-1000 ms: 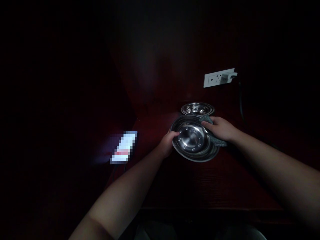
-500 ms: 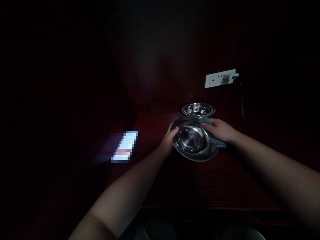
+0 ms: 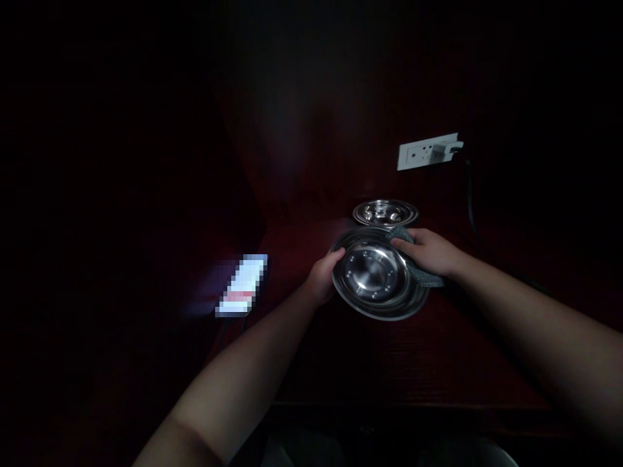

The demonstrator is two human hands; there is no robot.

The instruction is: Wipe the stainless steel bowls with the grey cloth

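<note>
A shiny steel bowl (image 3: 370,272) is held tilted above the dark red table, its inside facing me. My left hand (image 3: 325,277) grips the bowl's left rim, thumb over the edge and fingers hidden behind. On the right side, my right hand (image 3: 431,251) is closed on a grey-green cloth (image 3: 424,275), which is folded over the bowl's right rim. Just behind the held bowl, another steel bowl (image 3: 385,213) sits upright on the table; it seems to be stacked, with several rims showing.
A lit phone (image 3: 243,285), its screen blurred out, is at the left with thin cables below it. On the back wall is a white socket plate (image 3: 427,152) with a plug and a dark cord (image 3: 470,201) hanging down. The table's front edge (image 3: 389,406) runs below my arms.
The held bowl has turned and tipped slightly, its lower rim now a little lower and further right. Both hands keep their hold.
</note>
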